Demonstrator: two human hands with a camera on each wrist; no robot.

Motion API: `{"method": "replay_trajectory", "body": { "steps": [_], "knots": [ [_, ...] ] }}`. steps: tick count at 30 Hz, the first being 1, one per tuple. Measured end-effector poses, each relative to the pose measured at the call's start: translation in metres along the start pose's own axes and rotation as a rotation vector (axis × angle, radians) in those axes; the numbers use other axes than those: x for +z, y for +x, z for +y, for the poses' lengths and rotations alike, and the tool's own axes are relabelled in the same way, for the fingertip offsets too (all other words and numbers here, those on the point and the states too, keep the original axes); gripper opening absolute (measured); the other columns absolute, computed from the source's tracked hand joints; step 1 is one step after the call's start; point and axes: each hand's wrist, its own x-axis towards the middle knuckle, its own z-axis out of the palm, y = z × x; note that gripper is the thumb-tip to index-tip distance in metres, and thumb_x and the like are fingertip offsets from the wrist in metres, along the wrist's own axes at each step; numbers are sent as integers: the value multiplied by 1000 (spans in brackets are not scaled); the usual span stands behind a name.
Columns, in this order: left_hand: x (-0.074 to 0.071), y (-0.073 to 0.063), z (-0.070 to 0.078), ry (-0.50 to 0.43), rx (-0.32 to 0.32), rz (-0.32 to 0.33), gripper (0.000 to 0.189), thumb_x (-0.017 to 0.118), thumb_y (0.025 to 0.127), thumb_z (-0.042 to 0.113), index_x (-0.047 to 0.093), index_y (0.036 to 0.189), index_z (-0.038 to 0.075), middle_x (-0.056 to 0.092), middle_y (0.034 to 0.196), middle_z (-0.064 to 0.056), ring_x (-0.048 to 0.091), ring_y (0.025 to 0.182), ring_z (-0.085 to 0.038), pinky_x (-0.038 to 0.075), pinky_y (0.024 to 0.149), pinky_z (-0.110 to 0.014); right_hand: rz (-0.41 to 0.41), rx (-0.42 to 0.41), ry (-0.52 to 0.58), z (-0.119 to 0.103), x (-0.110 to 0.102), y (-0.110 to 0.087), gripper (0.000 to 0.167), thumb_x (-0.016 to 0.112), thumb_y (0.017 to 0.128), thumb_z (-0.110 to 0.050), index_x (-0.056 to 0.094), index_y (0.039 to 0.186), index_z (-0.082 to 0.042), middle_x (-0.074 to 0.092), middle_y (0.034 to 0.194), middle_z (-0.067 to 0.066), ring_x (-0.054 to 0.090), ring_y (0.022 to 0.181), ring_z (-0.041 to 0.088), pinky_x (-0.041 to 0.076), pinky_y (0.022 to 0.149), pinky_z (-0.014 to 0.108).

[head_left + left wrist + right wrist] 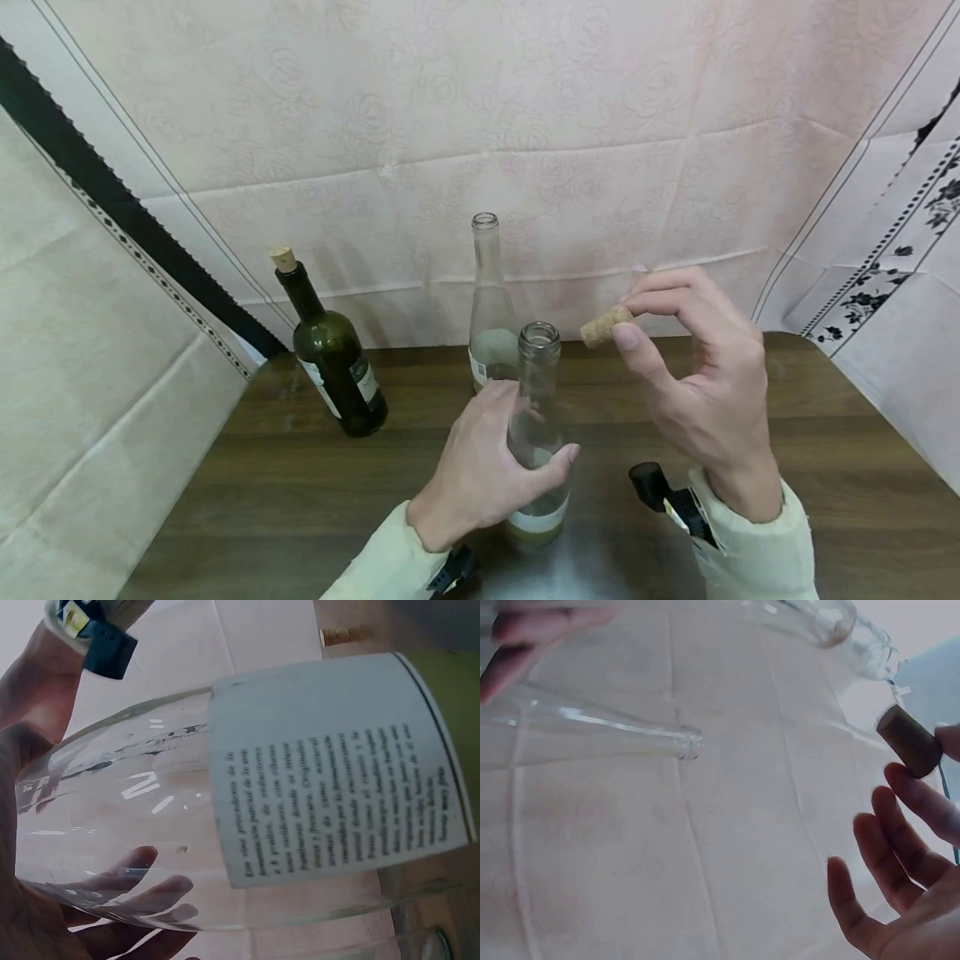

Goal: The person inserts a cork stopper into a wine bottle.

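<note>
My left hand [486, 471] grips the near clear glass bottle [540, 367] around its body, with the bottle upright on the table. Its mouth is uncovered, and a printed pale label [330, 772] shows large in the left wrist view. To the right of the bottle's mouth, my right hand [708, 375] pinches a cork [606, 326] between thumb and fingertips. The cork is tilted and apart from the glass. In the right wrist view the same cork [910, 741] sits at the fingertips, the other fingers loosely spread.
Behind the held bottle stands another uncorked clear bottle [491, 312]. A dark green wine bottle [330, 350] with a cork [283, 260] in its neck stands at the left. The brown wooden table [300, 517] ends against a pale patterned cloth [525, 100].
</note>
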Motion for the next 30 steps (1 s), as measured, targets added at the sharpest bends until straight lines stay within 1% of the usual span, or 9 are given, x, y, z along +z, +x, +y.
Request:
{"method": "replay_trajectory", "body": {
  "steps": [3, 5, 7, 11, 14, 16, 22, 25, 30],
  "knots": [
    [3, -1, 3, 0, 0, 5, 33, 77, 81, 50, 65, 105, 31, 64, 102, 21, 56, 109, 0, 50, 92, -28, 81, -14, 141, -2, 6, 0, 20, 71, 89, -4, 68, 88, 16, 69, 97, 5, 65, 103, 23, 49, 101, 31],
    [5, -2, 5, 1, 0, 10, 35, 79, 79, 49, 65, 105, 30, 64, 101, 21, 56, 109, 1, 50, 92, -27, 128, -29, 205, -4, 11, 1, 25, 73, 89, -5, 67, 88, 18, 69, 97, 6, 64, 100, 23, 50, 99, 30],
    [7, -3, 7, 12, 9, 23, 38, 79, 78, 49, 65, 106, 29, 63, 99, 20, 56, 106, 1, 50, 90, -26, 150, -42, 239, -5, 15, 1, 28, 74, 89, -7, 66, 88, 19, 68, 97, 7, 62, 97, 22, 50, 95, 29],
    [11, -4, 9, 42, 34, 62, 40, 80, 76, 49, 64, 106, 27, 62, 98, 18, 55, 100, 0, 50, 84, -23, 97, -46, 197, -8, 20, 1, 29, 74, 92, -12, 68, 92, 16, 67, 99, 7, 61, 95, 21, 49, 91, 29],
    [12, -5, 9, 67, 62, 101, 41, 79, 77, 50, 63, 106, 26, 62, 102, 17, 55, 100, -2, 50, 82, -21, 43, -55, 141, -11, 23, 1, 31, 74, 93, -17, 69, 93, 13, 66, 99, 8, 61, 96, 21, 49, 92, 30],
    [13, -5, 10, 88, 88, 139, 43, 79, 77, 50, 62, 107, 25, 62, 104, 16, 55, 100, -3, 49, 82, -22, 33, -67, 116, -12, 24, 0, 33, 74, 94, -21, 70, 92, 12, 66, 98, 10, 62, 96, 20, 48, 94, 31],
    [13, -7, 11, 144, 158, 239, 48, 82, 74, 51, 64, 107, 22, 65, 110, 12, 59, 102, -7, 49, 85, -27, 56, -99, -6, -15, 23, 1, 40, 73, 95, -33, 74, 94, 7, 66, 93, 17, 62, 97, 18, 46, 105, 37],
    [11, -7, 11, 176, 180, 257, 49, 83, 73, 54, 65, 104, 21, 65, 112, 9, 60, 103, -9, 49, 87, -28, 81, -119, -48, -16, 24, 1, 37, 74, 94, -32, 77, 96, 5, 65, 91, 18, 63, 96, 18, 45, 109, 40],
    [8, -6, 11, 213, 207, 260, 55, 85, 71, 58, 65, 105, 20, 64, 114, 6, 58, 106, -12, 48, 90, -31, 104, -139, -41, -18, 28, 2, 34, 76, 93, -29, 78, 102, 4, 65, 92, 19, 62, 94, 17, 47, 106, 38]
  ]
}}
